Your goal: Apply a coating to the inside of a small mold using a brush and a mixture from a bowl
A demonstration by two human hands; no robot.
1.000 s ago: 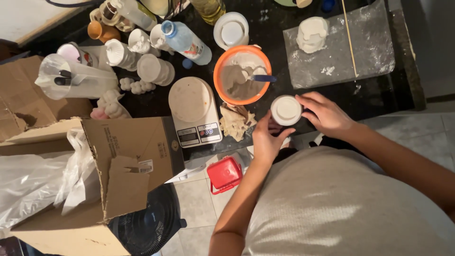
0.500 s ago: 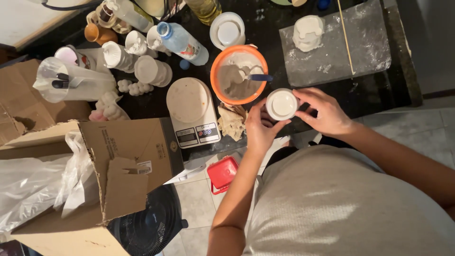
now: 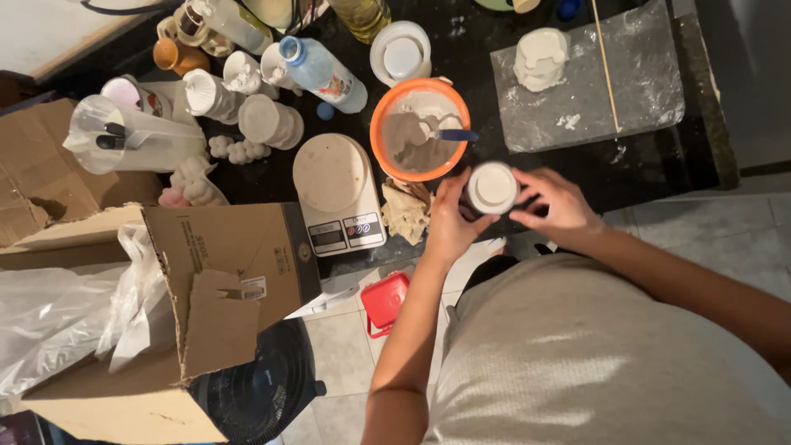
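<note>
Gripping the small white mould (image 3: pixel 492 187) from both sides, left hand (image 3: pixel 449 222) and right hand (image 3: pixel 554 208) steady something probably rigid, brittle.

Home craft workspace, dark countertop (image 3: pixel 659 177), kitchen scale (image 3: pixel 338 194), orange mixing bowl (image 3: pixel 418 129), white cast pieces (image 3: pixel 541 58), tiled floor (image 3: pixel 346 346), cardboard box (image 3: pixel 206 272).

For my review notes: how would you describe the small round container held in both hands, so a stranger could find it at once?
Start at the orange-rimmed bowl of grey paste on the dark counter. Just below its right edge, the left hand and right hand cup a small white container. Unlike the similar white cups at the far left, it is the only one held off the counter.
</note>
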